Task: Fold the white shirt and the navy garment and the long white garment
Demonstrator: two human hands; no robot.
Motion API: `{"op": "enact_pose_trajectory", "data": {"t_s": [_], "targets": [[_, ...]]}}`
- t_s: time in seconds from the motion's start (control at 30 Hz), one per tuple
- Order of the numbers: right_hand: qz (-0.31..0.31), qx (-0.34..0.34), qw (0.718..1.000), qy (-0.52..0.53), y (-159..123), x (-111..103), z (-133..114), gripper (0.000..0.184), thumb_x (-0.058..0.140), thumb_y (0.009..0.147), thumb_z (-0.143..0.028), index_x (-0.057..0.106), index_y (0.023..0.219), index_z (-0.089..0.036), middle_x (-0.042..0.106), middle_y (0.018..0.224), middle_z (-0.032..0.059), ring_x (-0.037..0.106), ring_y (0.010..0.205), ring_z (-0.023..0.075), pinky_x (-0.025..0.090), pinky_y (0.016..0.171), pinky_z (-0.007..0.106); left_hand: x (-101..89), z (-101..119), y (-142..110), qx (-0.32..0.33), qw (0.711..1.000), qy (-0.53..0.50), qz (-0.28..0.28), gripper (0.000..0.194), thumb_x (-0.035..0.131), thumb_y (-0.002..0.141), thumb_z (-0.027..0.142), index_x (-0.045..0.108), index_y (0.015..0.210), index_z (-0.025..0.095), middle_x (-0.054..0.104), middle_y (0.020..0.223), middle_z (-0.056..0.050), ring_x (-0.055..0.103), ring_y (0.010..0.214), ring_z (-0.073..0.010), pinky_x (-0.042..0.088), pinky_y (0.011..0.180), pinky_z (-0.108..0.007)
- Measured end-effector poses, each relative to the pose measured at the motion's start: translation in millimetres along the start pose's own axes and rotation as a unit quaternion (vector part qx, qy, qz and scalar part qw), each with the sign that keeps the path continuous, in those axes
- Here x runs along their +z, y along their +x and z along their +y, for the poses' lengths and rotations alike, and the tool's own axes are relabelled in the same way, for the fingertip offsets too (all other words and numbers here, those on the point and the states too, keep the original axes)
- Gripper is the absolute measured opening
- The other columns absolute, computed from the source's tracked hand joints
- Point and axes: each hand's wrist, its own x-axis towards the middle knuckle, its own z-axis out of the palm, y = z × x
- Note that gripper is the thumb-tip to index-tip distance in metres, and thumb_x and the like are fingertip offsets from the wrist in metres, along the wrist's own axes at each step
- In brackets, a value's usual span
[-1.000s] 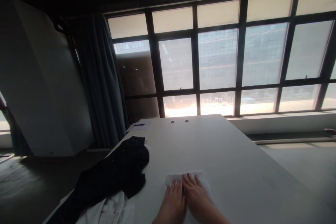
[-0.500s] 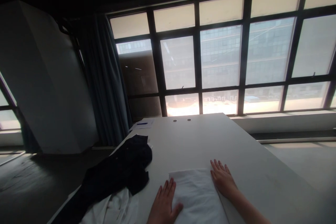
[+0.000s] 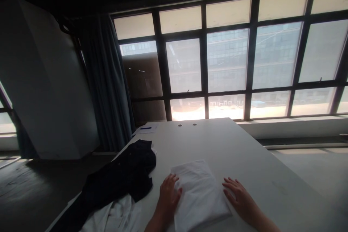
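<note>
A folded white cloth (image 3: 199, 194) lies on the white table in front of me, its near corner close to the table's near edge. My left hand (image 3: 168, 197) rests against the cloth's left edge, with the fingers spread and the thumb side touching the fabric. My right hand (image 3: 239, 195) lies flat on the tabletop just beside the cloth's right edge, with the fingers apart. Neither hand grips the cloth.
A crumpled dark garment (image 3: 122, 174) lies along the table's left edge, over a white garment (image 3: 114, 217). A sheet of paper with a blue pen (image 3: 146, 128) lies at the far left corner. Beyond the far edge of the table (image 3: 206, 120) stand large windows.
The white cloth now reaches farther up the table and looks more compact. Both hands have moved away from my body, staying at its sides. The view has shifted slightly.
</note>
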Motion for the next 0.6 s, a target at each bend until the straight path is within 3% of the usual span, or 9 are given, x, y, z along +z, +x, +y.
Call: {"op": "enact_pose_trajectory", "data": {"t_s": [0.13, 0.2, 0.27, 0.4, 0.6], "targets": [[-0.028, -0.072, 0.995, 0.064, -6, -4, -27, 0.051, 0.049, 0.096, -0.056, 0.066, 0.133, -0.025, 0.046, 0.155, 0.0108, 0.037, 0.148, 0.0284, 0.033, 0.122, 0.048, 6.2, 10, -22, 0.173, 0.984, -0.04, -0.011, 0.04, 0.058, 0.09, 0.06, 0.068, 0.114, 0.029, 0.067, 0.125, -0.009, 0.06, 0.119, -0.0287, 0.049, 0.104, -0.042], [-0.049, -0.12, 0.989, 0.072, -9, -6, -43, 0.058, 0.06, 0.089, -0.055, 0.062, 0.139, -0.026, 0.038, 0.16, 0.0103, 0.031, 0.151, 0.0303, 0.033, 0.122, 0.048, 25.8, 20, -27, 0.241, 0.97, -0.021, 0.005, 0.043, 0.065, 0.083, 0.067, 0.068, 0.1, 0.028, 0.07, 0.106, -0.008, 0.063, 0.1, -0.0276, 0.052, 0.093, -0.041], [-0.073, -0.166, 0.981, 0.066, -10, -5, -58, 0.069, 0.07, 0.079, -0.051, 0.059, 0.141, -0.026, 0.031, 0.164, 0.0096, 0.025, 0.153, 0.0334, 0.029, 0.123, 0.05, 50.2, 30, -29, 0.278, 0.959, 0.017, 0.052, 0.042, 0.063, 0.084, 0.068, 0.067, 0.093, 0.027, 0.069, 0.093, -0.006, 0.062, 0.088, -0.0254, 0.051, 0.085, -0.04], [-0.123, -0.209, 0.969, 0.043, -8, 0, -76, 0.072, 0.068, 0.066, -0.03, 0.061, 0.138, -0.027, 0.028, 0.164, 0.0071, 0.024, 0.153, 0.0349, 0.018, 0.125, 0.055, 77.1, 46, -29, 0.305, 0.947, 0.045, 0.088, 0.035, 0.053, 0.094, 0.058, 0.067, 0.095, 0.026, 0.065, 0.088, -0.006, 0.058, 0.081, -0.0231, 0.049, 0.078, -0.038], [-0.112, -0.206, 0.971, 0.045, -10, 2, -75, 0.078, 0.055, 0.064, -0.018, 0.059, 0.141, -0.028, 0.031, 0.164, 0.0041, 0.024, 0.153, 0.0299, 0.016, 0.126, 0.054, 54.2, 50, -33, 0.284, 0.957, 0.01, 0.062, 0.026, 0.044, 0.1, 0.038, 0.067, 0.102, 0.027, 0.07, 0.094, -0.008, 0.064, 0.088, -0.0236, 0.053, 0.086, -0.041]]}}
